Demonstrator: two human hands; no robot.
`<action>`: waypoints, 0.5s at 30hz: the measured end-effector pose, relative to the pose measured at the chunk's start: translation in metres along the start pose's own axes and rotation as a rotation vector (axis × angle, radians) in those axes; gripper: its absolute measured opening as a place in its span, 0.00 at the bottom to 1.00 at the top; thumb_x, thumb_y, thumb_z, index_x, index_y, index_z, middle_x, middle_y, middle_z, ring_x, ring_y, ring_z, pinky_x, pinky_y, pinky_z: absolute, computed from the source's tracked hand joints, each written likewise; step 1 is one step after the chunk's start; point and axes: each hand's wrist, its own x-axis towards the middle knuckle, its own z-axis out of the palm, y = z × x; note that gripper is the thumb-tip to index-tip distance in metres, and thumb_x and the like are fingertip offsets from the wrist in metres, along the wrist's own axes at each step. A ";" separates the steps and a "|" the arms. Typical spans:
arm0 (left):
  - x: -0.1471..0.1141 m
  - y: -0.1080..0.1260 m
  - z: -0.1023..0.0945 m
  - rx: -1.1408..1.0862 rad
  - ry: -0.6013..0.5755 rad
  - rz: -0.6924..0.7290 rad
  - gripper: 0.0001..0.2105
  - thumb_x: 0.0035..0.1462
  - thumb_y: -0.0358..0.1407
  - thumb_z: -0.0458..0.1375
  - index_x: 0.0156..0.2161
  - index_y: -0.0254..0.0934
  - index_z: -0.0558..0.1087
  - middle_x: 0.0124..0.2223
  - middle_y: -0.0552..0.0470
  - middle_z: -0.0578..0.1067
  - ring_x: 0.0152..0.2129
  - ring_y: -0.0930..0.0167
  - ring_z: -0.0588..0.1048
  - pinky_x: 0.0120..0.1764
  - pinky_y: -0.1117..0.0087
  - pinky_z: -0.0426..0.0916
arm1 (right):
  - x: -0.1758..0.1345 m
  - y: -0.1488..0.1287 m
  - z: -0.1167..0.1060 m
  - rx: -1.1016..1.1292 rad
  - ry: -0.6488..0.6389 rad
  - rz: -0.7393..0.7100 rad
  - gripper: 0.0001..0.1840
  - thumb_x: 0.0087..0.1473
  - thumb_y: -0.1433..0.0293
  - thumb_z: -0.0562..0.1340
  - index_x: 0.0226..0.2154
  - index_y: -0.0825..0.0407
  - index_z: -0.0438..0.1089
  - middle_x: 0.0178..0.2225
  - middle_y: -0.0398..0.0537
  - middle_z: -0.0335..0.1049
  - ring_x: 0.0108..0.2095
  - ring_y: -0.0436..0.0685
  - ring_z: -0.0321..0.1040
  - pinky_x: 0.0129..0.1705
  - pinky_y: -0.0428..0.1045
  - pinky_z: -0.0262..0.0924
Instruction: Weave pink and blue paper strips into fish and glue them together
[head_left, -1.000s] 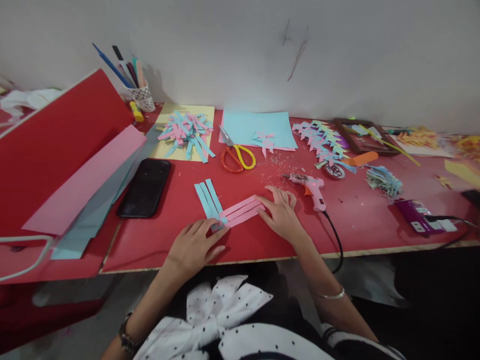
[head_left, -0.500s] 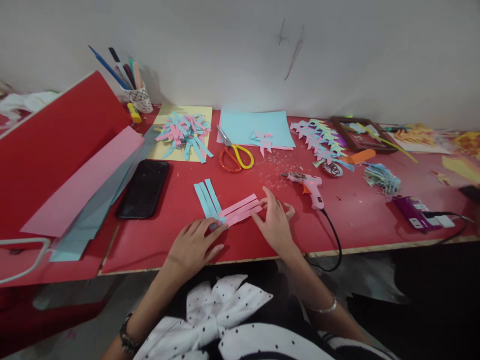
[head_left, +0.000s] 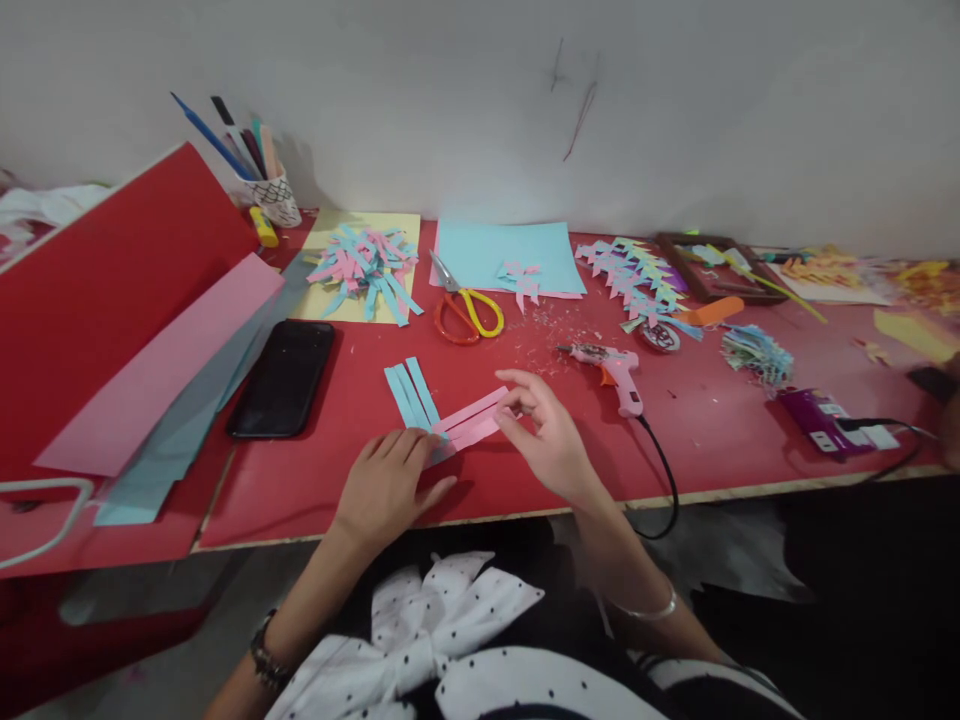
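Observation:
Blue paper strips [head_left: 411, 392] and pink paper strips [head_left: 471, 420] lie at an angle to each other on the red table, crossing at their near ends. My left hand [head_left: 386, 485] rests over that crossing, fingers stretched out on the paper and thumb apart, hiding part of the joint. At the far end of the pink strips, my right hand [head_left: 551, 440] has its thumb and index finger closed on a pink strip. Beyond the hands lie scissors [head_left: 469, 314] with red and yellow handles. A pink glue gun [head_left: 616, 370] is to the right of my right hand.
A black phone [head_left: 283, 380] lies left, beside long pink paper [head_left: 165, 370] on a red board. Behind are a heap of cut strips [head_left: 365, 265], blue sheets [head_left: 510, 250] and woven paper chains [head_left: 630, 280]. A purple power box [head_left: 817, 420] with a cable is at right.
My right hand has moved slightly left along the pink strips, its fingers now curled in a pinch. My left hand stays over the crossing, and its thumb has shifted slightly.

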 end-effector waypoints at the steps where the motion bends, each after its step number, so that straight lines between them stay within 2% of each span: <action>1: 0.003 0.002 -0.001 -0.002 0.021 -0.017 0.12 0.52 0.42 0.53 0.37 0.36 0.70 0.34 0.47 0.75 0.31 0.66 0.73 0.33 0.67 0.66 | 0.001 -0.007 0.005 0.077 -0.045 -0.008 0.17 0.49 0.71 0.55 0.44 0.50 0.57 0.27 0.40 0.63 0.29 0.48 0.62 0.36 0.47 0.58; 5: 0.013 0.010 -0.003 -0.093 0.081 -0.092 0.13 0.55 0.41 0.48 0.32 0.35 0.71 0.28 0.48 0.75 0.24 0.68 0.73 0.27 0.70 0.64 | 0.003 -0.029 0.028 0.281 -0.251 -0.024 0.19 0.50 0.71 0.54 0.46 0.49 0.54 0.28 0.40 0.63 0.29 0.48 0.64 0.32 0.45 0.61; 7: 0.014 0.011 -0.004 -0.165 0.069 -0.175 0.15 0.57 0.38 0.43 0.32 0.35 0.71 0.28 0.49 0.75 0.23 0.70 0.73 0.25 0.72 0.62 | 0.004 -0.031 0.029 0.263 -0.300 -0.059 0.19 0.51 0.70 0.54 0.47 0.49 0.53 0.30 0.41 0.64 0.31 0.48 0.65 0.35 0.46 0.62; 8: 0.013 0.010 -0.004 -0.199 0.051 -0.230 0.16 0.58 0.37 0.42 0.34 0.36 0.71 0.29 0.49 0.76 0.23 0.70 0.73 0.24 0.73 0.62 | 0.005 -0.029 0.025 0.210 -0.281 -0.085 0.19 0.51 0.70 0.54 0.47 0.50 0.53 0.30 0.42 0.65 0.32 0.49 0.65 0.37 0.47 0.61; 10: 0.011 0.007 -0.004 -0.252 0.017 -0.336 0.17 0.58 0.37 0.40 0.39 0.36 0.70 0.31 0.50 0.77 0.25 0.70 0.74 0.25 0.73 0.63 | 0.007 -0.020 0.010 0.018 -0.136 -0.128 0.18 0.51 0.69 0.54 0.46 0.51 0.55 0.31 0.44 0.65 0.34 0.50 0.65 0.40 0.49 0.60; 11: 0.009 0.005 -0.003 -0.273 0.010 -0.371 0.17 0.58 0.37 0.40 0.40 0.37 0.70 0.32 0.50 0.77 0.28 0.69 0.75 0.26 0.73 0.64 | 0.007 -0.013 -0.001 -0.120 -0.010 -0.129 0.16 0.52 0.68 0.53 0.45 0.52 0.57 0.31 0.45 0.65 0.34 0.51 0.64 0.41 0.49 0.60; 14: 0.004 -0.002 0.002 -0.330 0.050 -0.372 0.19 0.57 0.37 0.38 0.39 0.36 0.71 0.36 0.48 0.77 0.36 0.68 0.74 0.33 0.71 0.67 | 0.006 0.015 -0.038 -0.654 0.364 -0.023 0.15 0.50 0.65 0.53 0.40 0.55 0.61 0.31 0.51 0.63 0.35 0.58 0.62 0.41 0.56 0.58; 15: 0.003 -0.003 0.004 -0.347 0.080 -0.354 0.19 0.57 0.36 0.37 0.38 0.36 0.71 0.37 0.48 0.76 0.38 0.68 0.73 0.35 0.70 0.67 | 0.004 0.025 -0.049 -0.802 0.443 0.038 0.16 0.50 0.65 0.53 0.40 0.55 0.62 0.33 0.55 0.63 0.38 0.61 0.61 0.42 0.58 0.56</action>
